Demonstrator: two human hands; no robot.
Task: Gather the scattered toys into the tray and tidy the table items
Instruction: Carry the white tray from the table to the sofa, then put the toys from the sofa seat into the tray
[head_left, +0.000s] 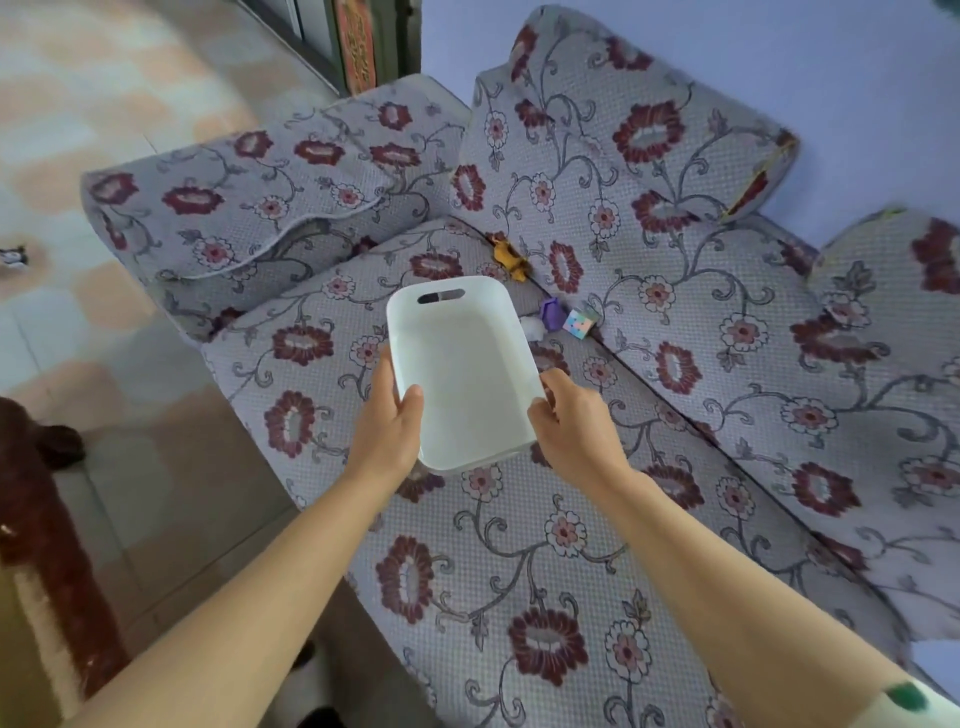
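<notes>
I hold the white tray (462, 364) with both hands over the sofa seat (519, 545), and it is empty. The grip of my left hand (387, 426) and of my right hand (576, 431) is closed on the near corners only, thumbs over the rim. The far end has no support, so I think it may dip or twist. The yellow toy (511, 257), purple toy (551, 314) and coloured cube (580, 322) lie in the crease just behind the tray. A careless set-down could push them deeper between the cushions.
</notes>
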